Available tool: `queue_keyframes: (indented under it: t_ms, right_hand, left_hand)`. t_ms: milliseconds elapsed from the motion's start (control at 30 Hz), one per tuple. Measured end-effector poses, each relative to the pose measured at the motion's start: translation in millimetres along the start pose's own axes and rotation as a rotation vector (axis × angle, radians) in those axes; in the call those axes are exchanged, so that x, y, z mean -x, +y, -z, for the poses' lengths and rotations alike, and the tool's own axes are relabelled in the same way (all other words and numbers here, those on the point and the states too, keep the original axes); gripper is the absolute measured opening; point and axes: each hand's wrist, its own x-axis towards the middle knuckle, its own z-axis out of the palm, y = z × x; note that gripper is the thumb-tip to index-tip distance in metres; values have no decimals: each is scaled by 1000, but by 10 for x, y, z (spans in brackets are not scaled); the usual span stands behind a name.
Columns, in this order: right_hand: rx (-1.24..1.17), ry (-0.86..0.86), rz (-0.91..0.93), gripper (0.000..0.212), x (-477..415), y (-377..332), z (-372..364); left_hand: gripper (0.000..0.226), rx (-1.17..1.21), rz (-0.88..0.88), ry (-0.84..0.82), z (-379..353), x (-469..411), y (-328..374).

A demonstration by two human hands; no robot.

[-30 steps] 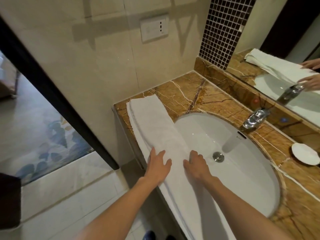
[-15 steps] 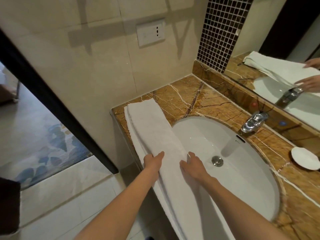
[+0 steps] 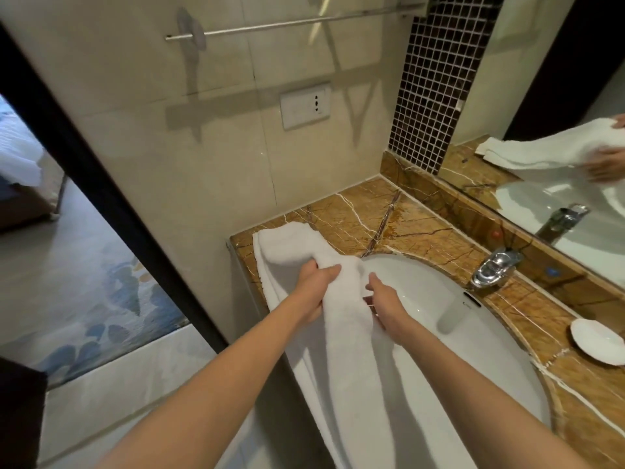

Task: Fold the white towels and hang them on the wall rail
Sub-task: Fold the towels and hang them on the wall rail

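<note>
A long white towel [image 3: 351, 353], folded into a narrow strip, lies along the front edge of the marble counter [image 3: 419, 228] and over the rim of the sink [image 3: 449, 333]. My left hand [image 3: 313, 287] grips its left edge near the middle and bunches the cloth upward. On the right edge, my right hand [image 3: 384, 304] pinches the same raised fold. The far end of the towel still rests on the counter corner. A metal wall rail [image 3: 297, 24] runs across the tiled wall high above, bare.
A chrome tap [image 3: 493, 267] stands behind the basin and a white soap dish [image 3: 597, 340] sits on the counter at right. The mirror [image 3: 561, 130] lines the right wall. A wall socket [image 3: 306, 104] is below the rail. A dark door frame [image 3: 111, 211] borders the left.
Both hands went from lying flat on the towel to gripping its edges and lifting its middle. My view has tilted up, bringing the wall rail into sight.
</note>
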Motion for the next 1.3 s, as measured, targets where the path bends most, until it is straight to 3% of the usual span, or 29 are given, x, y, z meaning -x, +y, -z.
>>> queue_keyframes:
  t_ms: [167, 367, 600, 833, 1033, 1167, 1300]
  right_hand:
    - [-125, -115, 2, 65, 33, -449, 74]
    - [-269, -273, 106, 87, 308, -1030, -3]
    - [-466, -390, 209, 58, 675, -1800, -160]
    - [-545, -458, 288, 55, 1117, -2496, -459]
    - [-510, -495, 334, 71, 1490, -3024, -657]
    - [-536, -551, 472, 62, 1827, -3372, -709]
    - [-556, -485, 516, 70, 2071, -3659, -802]
  left_hand:
    - [12, 49, -56, -87, -44, 147, 559]
    - [29, 99, -115, -107, 18, 307, 1163]
    - [26, 123, -199, -169, 174, 542, 1918]
    - [21, 125, -288, -231, 436, 809, 2648]
    - [17, 78, -400, -299, 590, 1073, 3306]
    - [14, 18, -464, -331, 666, 1247, 3717]
    - [22, -2, -473, -380, 740, 1368, 4071]
